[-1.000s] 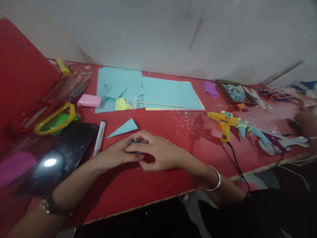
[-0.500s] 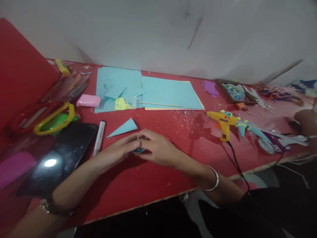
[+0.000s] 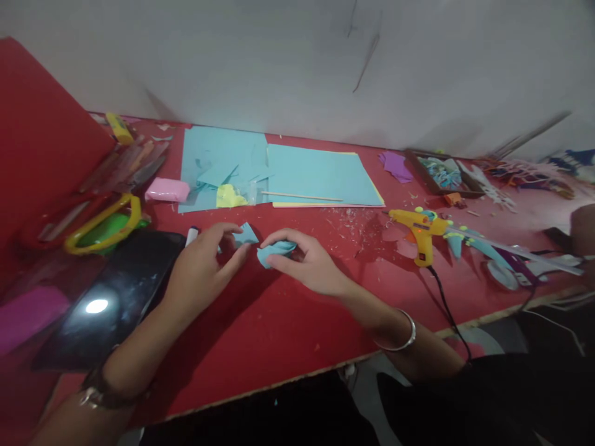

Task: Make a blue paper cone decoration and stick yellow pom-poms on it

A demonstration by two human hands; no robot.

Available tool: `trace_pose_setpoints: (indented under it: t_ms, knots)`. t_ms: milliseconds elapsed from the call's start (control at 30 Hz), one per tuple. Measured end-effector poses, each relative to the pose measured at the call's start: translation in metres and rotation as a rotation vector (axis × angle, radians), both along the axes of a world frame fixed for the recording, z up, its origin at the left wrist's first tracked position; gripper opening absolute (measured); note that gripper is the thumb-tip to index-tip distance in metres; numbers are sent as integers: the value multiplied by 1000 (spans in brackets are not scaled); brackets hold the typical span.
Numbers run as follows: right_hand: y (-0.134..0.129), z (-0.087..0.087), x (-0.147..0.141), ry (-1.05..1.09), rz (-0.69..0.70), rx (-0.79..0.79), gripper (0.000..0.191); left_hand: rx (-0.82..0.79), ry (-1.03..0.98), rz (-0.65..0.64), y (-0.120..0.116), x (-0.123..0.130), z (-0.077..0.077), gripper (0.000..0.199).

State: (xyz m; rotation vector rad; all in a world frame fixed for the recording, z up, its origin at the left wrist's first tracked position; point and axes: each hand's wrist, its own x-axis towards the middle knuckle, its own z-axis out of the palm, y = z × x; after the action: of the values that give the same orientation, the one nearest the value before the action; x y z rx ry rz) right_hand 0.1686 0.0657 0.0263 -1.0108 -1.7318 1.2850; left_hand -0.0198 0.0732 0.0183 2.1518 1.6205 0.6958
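Between the thumb and fingers of my right hand (image 3: 309, 263) is a small folded piece of light-blue paper (image 3: 275, 253), held just above the red table (image 3: 288, 334). My left hand (image 3: 207, 260) has its thumb and fingers apart in a curve, with nothing gripped. Beyond its fingertips lies a light-blue paper triangle (image 3: 246, 233), partly covered by the hand. The white marker (image 3: 191, 235) beside my left hand shows only its end.
A dark tablet-like slab (image 3: 111, 303) and yellow-handled scissors (image 3: 102, 223) lie left. Behind are blue sheets (image 3: 320, 173), a thin stick (image 3: 302, 196) and a pink packet (image 3: 167, 189). A yellow glue gun (image 3: 421, 232) with its cord lies right, near a brown tray (image 3: 425, 176).
My hands were together over the blue piece; now they are apart. The left has moved away, over part of the triangle and marker, and opened. The right keeps the folded paper.
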Motion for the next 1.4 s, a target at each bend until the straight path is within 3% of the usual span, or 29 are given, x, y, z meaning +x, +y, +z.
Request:
trace_pose_setpoints:
  t_ms: [133,267,467,633,767,900,1000,1133,1400]
  knots:
    - [3,-2,-1,117,-31,-139,18,229,299,-20,5,-2,-19,43]
    - [5,-5,-5,224,-69,-292,14,328,420,-9,7,-1,-33,43]
    - [7,-11,-5,443,-108,-481,15,294,507,-48,9,-2,-32,35]
    - [13,-11,-1,665,-77,-631,15,177,351,-102,7,2,-26,30]
    - [14,-10,2,667,-130,-551,14,67,231,-151,5,8,-17,29]
    - [10,-10,1,495,-249,-381,13,27,196,-179,4,9,-14,26]
    - [7,-12,-1,380,-292,-338,16,-18,178,-176,1,9,-16,24]
    - [4,-13,-7,384,-256,-306,20,-132,126,-116,-3,12,-15,18]
    - [-7,-2,-15,328,-164,-157,16,-178,21,-81,-6,16,-8,17]
